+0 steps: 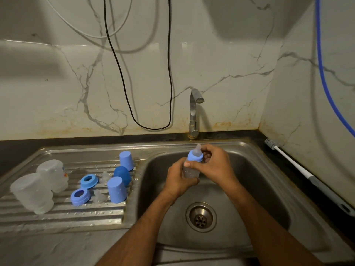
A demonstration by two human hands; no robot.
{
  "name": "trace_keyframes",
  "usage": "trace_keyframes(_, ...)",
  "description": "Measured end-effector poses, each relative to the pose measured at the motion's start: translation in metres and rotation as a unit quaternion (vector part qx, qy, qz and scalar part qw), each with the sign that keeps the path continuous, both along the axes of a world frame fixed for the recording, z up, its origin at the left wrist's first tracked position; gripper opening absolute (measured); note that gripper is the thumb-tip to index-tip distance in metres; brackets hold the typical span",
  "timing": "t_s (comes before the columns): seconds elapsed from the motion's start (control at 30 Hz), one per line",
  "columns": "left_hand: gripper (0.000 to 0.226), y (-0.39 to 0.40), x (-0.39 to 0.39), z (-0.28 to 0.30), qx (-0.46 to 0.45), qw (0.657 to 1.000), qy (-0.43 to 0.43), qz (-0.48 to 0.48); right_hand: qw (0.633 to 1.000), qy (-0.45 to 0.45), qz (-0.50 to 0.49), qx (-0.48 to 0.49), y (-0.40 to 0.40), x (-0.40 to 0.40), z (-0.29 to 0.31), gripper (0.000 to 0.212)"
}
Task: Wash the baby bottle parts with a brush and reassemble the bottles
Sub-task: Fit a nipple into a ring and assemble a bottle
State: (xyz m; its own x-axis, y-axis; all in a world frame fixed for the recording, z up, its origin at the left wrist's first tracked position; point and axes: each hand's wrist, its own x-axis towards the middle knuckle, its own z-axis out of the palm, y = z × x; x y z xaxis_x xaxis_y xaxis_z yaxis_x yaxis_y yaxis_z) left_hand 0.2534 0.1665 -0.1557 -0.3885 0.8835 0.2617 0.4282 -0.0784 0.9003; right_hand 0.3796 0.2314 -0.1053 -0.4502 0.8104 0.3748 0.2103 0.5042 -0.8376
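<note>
- Bottle (191, 170), small and clear with droplets on its wall, stands upright over the steel sink basin (249, 189), just past centre toward 12 o'clock of the drain (201, 217).
- A blue collar ring (195, 156) sits on its neck, with a pale translucent teat (198, 149) poking up from it.
- The left hand (180, 179) wraps its fingers round the bottle's body from 9 o'clock; the right hand (217, 164) curls its fingers at the collar from 3 o'clock.
- At 9 o'clock of the basin lies the ribbed, wet drainboard (57, 217). On it stand three blue caps: one at the far edge (126, 160), a darker rounded one (122, 175) and one nearer (117, 189).
- Beside them lie two loose blue collar rings (89, 181) (80, 196) and two clear teats (105, 176) (99, 196), hard to make out against the metal.
- Further toward 9 o'clock two frosted bottle bodies (52, 174) (32, 192) stand mouth down.
- A steel tap (194, 112) rises at 12 o'clock from the dark counter edge; no water shows at its spout.
- At 3 o'clock a bottle brush (299, 166) with a white and grey handle lies along the dark counter, its end cut off by the frame.
- The wall is pale marble-look tile with rust-coloured stains near the counter; a black cable (123, 77) loops down it, and a blue hose (322, 70) runs down at 2 o'clock.
</note>
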Motion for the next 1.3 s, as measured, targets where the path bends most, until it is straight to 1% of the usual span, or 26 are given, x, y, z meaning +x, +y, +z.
trace_keyframes(0.07,0.059,0.0,-0.002,0.001,0.003,1.0,-0.007,0.003,1.0,0.007,0.005,-0.001,0.002,0.003,0.003,0.066)
trace_keyframes(0.17,0.06,0.001,-0.001,0.001,-0.003,1.0,-0.013,0.008,0.997,0.044,0.039,-0.043,0.005,0.008,0.008,0.062)
trace_keyframes(0.23,0.059,0.001,0.002,0.001,-0.006,1.0,-0.016,0.003,0.998,0.032,0.043,-0.036,0.004,0.007,0.007,0.056)
trace_keyframes(0.3,0.059,0.001,0.003,0.001,-0.011,1.0,-0.015,-0.001,0.999,0.02,0.015,-0.025,0.002,0.004,0.003,0.051)
trace_keyframes(0.4,0.063,0.0,0.0,0.001,-0.005,1.0,-0.015,0.007,1.0,-0.001,-0.001,-0.012,0.001,0.003,0.003,0.052)
trace_keyframes(0.5,0.061,0.0,-0.001,0.002,-0.009,1.0,-0.015,0.004,0.998,0.037,0.04,-0.041,0.007,0.008,0.007,0.061)
trace_keyframes(0.53,0.06,0.0,0.0,0.002,-0.014,1.0,-0.013,-0.001,0.996,0.044,0.055,-0.049,0.007,0.01,0.007,0.06)
trace_keyframes(0.6,0.06,0.0,0.004,0.002,-0.018,1.0,-0.012,-0.009,0.997,0.03,0.063,-0.041,0.006,0.009,0.006,0.054)
trace_keyframes(0.63,0.06,0.0,0.004,0.001,-0.02,1.0,-0.005,-0.01,0.998,0.024,0.053,-0.034,0.005,0.007,0.004,0.05)
trace_keyframes(0.7,0.063,0.0,0.004,0.002,-0.021,0.999,0.029,-0.003,0.999,0.024,-0.003,-0.028,0.001,0.001,0.0,0.046)
trace_keyframes(0.77,0.064,-0.001,0.003,0.003,-0.02,0.999,0.048,0.005,0.998,0.008,-0.061,-0.012,-0.003,-0.003,-0.003,0.047)
trace_keyframes(0.8,0.064,-0.001,0.003,0.003,-0.019,0.999,0.044,0.003,0.997,-0.004,-0.07,-0.01,-0.002,-0.003,-0.002,0.048)
trace_keyframes(0.87,0.062,-0.001,0.002,0.003,-0.023,0.999,0.021,-0.013,0.999,-0.004,-0.047,-0.028,0.0,0.0,0.003,0.052)
trace_keyframes(0.97,0.059,-0.001,-0.002,0.002,-0.034,0.998,-0.027,-0.049,0.995,0.035,0.042,-0.085,0.007,0.015,0.013,0.061)
trace_keyframes(1.03,0.059,0.0,-0.004,0.001,-0.038,0.995,-0.053,-0.076,0.992,0.022,0.082,-0.088,0.007,0.02,0.015,0.058)
trace_keyframes(1.07,0.06,0.0,-0.004,0.002,-0.042,0.995,-0.05,-0.078,0.994,0.017,0.076,-0.081,0.006,0.018,0.014,0.057)
trace_keyframes(1.1,0.061,0.0,-0.003,0.002,-0.041,0.997,-0.025,-0.064,0.995,0.021,0.054,-0.075,0.004,0.015,0.012,0.056)
trace_keyframes(1.17,0.065,0.001,-0.002,0.001,-0.028,0.997,0.076,0.0,0.997,0.037,-0.004,-0.067,-0.002,0.007,0.007,0.057)
trace_keyframes(1.2,0.067,0.0,-0.002,0.0,-0.016,0.994,0.109,0.024,0.997,0.038,-0.021,-0.061,-0.004,0.004,0.005,0.057)
trace_keyframes(1.23,0.067,0.0,-0.004,0.0,-0.013,0.994,0.109,0.027,0.998,0.034,-0.026,-0.055,-0.005,0.002,0.004,0.058)
trace_keyframes(1.27,0.067,-0.002,-0.005,0.001,-0.021,0.996,0.084,0.01,0.998,0.027,-0.021,-0.052,-0.004,0.003,0.005,0.058)
trace_keyframes(1.3,0.066,-0.003,-0.008,0.002,-0.038,0.998,0.041,-0.023,0.998,0.02,-0.006,-0.058,-0.003,0.005,0.007,0.057)
